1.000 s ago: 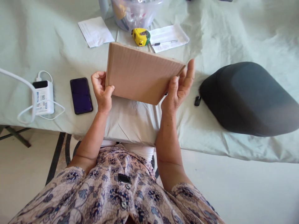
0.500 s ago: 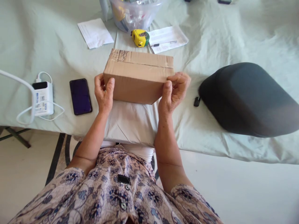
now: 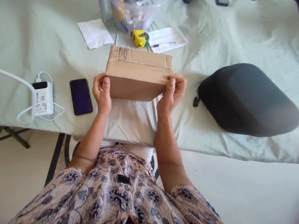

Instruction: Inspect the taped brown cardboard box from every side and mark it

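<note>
A brown cardboard box [image 3: 137, 84] is held between my two hands in the middle of the view, tilted so that its top and near side show. Dark scribbled marks lie on its far left corner, and a seam runs across the top. My left hand [image 3: 102, 93] grips the left end, thumb on the near edge. At the right end my right hand [image 3: 173, 91] pinches the corner, thumb in front and fingers curled over the edge. Just beyond the box sits a yellow and green tape measure [image 3: 139, 38].
Left of the box lie a phone [image 3: 81, 96] and a white power bank [image 3: 44, 99] with cables. A large black rounded object [image 3: 247, 99] and a small black item [image 3: 196, 101] are at right. Behind are papers [image 3: 95, 33], a pen [image 3: 163, 44] and a plastic tub [image 3: 136, 15].
The box has shifted slightly away from me and tipped a little, with both hands still on it. My right hand has moved slightly left.
</note>
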Available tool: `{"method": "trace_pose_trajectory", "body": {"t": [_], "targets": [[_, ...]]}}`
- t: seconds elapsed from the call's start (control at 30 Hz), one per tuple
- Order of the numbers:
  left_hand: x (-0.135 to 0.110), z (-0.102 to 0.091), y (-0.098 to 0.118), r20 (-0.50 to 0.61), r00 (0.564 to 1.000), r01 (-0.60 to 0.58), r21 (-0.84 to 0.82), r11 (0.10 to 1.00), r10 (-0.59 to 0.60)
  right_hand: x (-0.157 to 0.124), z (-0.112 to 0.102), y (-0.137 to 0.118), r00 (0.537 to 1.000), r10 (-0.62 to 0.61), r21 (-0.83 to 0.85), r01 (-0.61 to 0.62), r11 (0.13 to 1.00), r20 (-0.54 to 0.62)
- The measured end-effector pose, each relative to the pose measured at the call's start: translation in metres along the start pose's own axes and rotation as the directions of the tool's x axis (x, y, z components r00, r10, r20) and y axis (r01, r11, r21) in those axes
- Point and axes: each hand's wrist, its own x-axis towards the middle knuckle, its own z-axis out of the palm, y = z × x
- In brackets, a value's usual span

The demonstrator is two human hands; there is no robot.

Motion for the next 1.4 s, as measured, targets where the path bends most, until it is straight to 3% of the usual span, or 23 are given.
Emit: {"method": "trace_pose_trajectory", "body": {"t": [0.2,0.33,0.4,0.5,0.57,0.77,0.83,0.93,1.03,1.1,1.2,1.4], "targets": [[0.001,-0.008,-0.002,0.1,0.979,-0.188,0.123,0.974,0.177,0.0,-0.002,0.01,0.997,0.072,0.009,-0.072,0.997,0.025],[0.003,-0.009,0.01,0.15,0.945,-0.313,0.167,0.935,0.29,0.0,-0.001,0.017,0.991,0.128,0.04,-0.129,0.991,0.025],[0.002,-0.008,0.025,0.187,0.91,-0.405,0.199,0.892,0.371,0.002,-0.001,0.022,0.981,0.19,0.063,-0.193,0.979,0.043],[-0.004,-0.006,0.052,0.327,0.816,-0.558,0.234,0.796,0.476,0.004,-0.001,0.029,0.95,0.305,0.104,-0.311,0.945,0.068],[-0.01,-0.003,0.068,0.418,0.774,-0.6,0.247,0.761,0.476,0.004,0.0,0.031,0.921,0.383,0.132,-0.389,0.912,0.07],[-0.019,0.01,0.095,0.499,0.811,-0.457,0.213,0.864,0.306,0.001,0.006,0.022,0.847,0.517,0.071,-0.527,0.847,0.122],[-0.017,0.013,0.095,0.485,0.83,-0.41,0.196,0.891,0.275,0.003,0.005,0.019,0.859,0.502,-0.016,-0.503,0.864,0.105],[-0.018,0.013,0.09,0.454,0.855,-0.358,0.167,0.919,0.25,0.008,0.0,0.015,0.93,0.365,-0.146,-0.355,0.924,0.048],[-0.026,0.01,0.083,0.496,0.826,-0.389,0.161,0.907,0.267,0.009,-0.003,0.005,0.98,0.201,-0.171,-0.197,0.965,0.006],[-0.033,0.008,0.082,0.502,0.796,-0.478,0.176,0.861,0.339,0.007,-0.003,-0.004,0.989,0.141,-0.11,-0.136,0.985,0.036],[-0.04,0.006,0.086,0.421,0.775,-0.597,0.246,0.763,0.471,0.004,-0.001,-0.014,0.989,0.092,-0.037,-0.089,0.995,0.112],[-0.034,0.003,0.097,0.338,0.828,-0.537,0.25,0.806,0.447,0.005,-0.001,-0.016,0.986,0.107,-0.043,-0.103,0.994,0.129]]}}
